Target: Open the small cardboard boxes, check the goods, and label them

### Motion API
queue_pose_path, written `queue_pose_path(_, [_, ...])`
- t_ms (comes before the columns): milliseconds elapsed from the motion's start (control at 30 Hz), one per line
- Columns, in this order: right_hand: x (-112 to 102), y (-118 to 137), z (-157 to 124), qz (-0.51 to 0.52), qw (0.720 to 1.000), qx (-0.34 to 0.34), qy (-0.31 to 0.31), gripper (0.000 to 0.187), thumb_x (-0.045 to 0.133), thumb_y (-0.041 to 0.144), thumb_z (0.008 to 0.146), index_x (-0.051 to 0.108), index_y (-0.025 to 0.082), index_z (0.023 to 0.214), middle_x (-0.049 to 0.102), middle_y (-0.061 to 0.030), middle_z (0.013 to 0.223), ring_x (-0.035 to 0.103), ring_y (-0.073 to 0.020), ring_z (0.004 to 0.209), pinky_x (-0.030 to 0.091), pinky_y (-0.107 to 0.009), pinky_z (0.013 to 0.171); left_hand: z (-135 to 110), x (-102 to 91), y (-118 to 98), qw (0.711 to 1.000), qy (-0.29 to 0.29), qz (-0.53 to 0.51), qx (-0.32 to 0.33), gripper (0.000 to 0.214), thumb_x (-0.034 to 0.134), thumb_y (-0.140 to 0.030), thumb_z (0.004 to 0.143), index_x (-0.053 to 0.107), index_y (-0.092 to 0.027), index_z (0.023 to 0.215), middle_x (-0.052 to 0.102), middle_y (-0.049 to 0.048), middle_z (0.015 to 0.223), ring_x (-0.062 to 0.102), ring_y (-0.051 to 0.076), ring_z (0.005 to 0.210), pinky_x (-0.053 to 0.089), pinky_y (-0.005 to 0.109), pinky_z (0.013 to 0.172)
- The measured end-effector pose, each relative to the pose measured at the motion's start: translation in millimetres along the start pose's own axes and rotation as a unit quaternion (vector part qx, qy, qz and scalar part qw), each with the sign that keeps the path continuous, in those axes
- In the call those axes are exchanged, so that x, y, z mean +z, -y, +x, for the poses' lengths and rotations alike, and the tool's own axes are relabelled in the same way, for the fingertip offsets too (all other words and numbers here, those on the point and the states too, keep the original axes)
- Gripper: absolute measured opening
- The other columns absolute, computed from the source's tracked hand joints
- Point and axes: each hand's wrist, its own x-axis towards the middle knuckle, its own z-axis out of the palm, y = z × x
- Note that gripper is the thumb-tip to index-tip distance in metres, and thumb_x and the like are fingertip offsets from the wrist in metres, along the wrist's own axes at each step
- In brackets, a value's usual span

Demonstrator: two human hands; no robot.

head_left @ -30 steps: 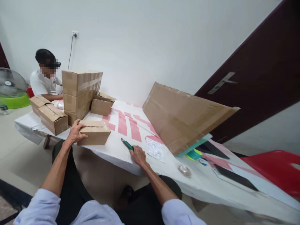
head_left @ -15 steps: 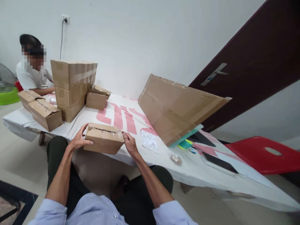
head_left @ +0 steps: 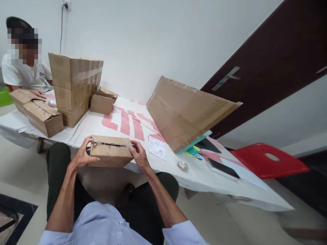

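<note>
Carton [head_left: 111, 158] is held by left fingers [head_left: 87, 141] and right fingers [head_left: 136, 145].

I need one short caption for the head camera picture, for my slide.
Left hand and right hand hold a box at the table edge.

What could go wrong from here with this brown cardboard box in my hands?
The brown rectangular cardboard box is held at the front edge of the table covered in white-and-red cloth, so it may fall if your bare left hand or bare right hand slips. Its ragged top seam is split, so tilting could spill anything inside; the contents aren't visible. The tall stack of brown cardboard boxes might topple if bumped.
</note>
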Motion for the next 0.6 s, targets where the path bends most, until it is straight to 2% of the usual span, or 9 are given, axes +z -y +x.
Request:
queue_pose_path(100, [2, 2, -6, 0.001, 1.000, 0.000, 0.005, 0.054, 0.065, 0.063, 0.086, 0.067, 0.020, 0.117, 0.076, -0.0120, 0.112, 0.070, -0.0290, 0.103, 0.058, -0.041, 0.085, -3, -5.4, -5, 1.000, 0.013, 0.020, 0.010, 0.076, 0.093, -0.042, 0.067, 0.054, -0.028, 0.131, 0.039, 0.0136, 0.163, 0.041, 0.037, 0.153, 0.047, 0.050, 0.115])
queue_pose_path(367, [3, 3, -14, 0.016, 1.000, 0.001, 0.014, 0.055, 0.065, 0.063, 0.087, 0.067, 0.020, 0.121, 0.077, -0.0122, 0.116, 0.070, -0.0301, 0.107, 0.058, -0.042, 0.089, -8, -12.6, 2, 0.998, 0.027, 0.045, 0.028, 0.088, 0.094, -0.043, 0.067, 0.051, -0.027, 0.142, 0.044, 0.0144, 0.155, 0.044, 0.037, 0.149, 0.050, 0.053, 0.114])
queue_pose_path(500, [-1, -6, -11, 0.019, 1.000, 0.012, -0.020, 0.053, 0.067, 0.062, 0.084, 0.071, 0.020, 0.117, 0.077, -0.0116, 0.118, 0.069, -0.0309, 0.112, 0.056, -0.045, 0.096, -9, -6.0, -13, 0.996, 0.042, 0.059, 0.047, 0.094, 0.093, -0.035, 0.067, 0.048, -0.027, 0.149, 0.040, 0.0157, 0.159, 0.039, 0.039, 0.153, 0.049, 0.056, 0.116])
queue_pose_path(600, [-6, -20, -7, 0.039, 0.997, 0.040, -0.059, 0.050, 0.066, 0.059, 0.082, 0.074, 0.020, 0.113, 0.078, -0.0105, 0.117, 0.067, -0.0311, 0.114, 0.053, -0.046, 0.101, -8, 2.6, -31, 0.992, 0.062, 0.084, 0.074, 0.100, 0.089, -0.026, 0.068, 0.043, -0.028, 0.157, 0.038, 0.0157, 0.165, 0.036, 0.039, 0.157, 0.042, 0.057, 0.123])
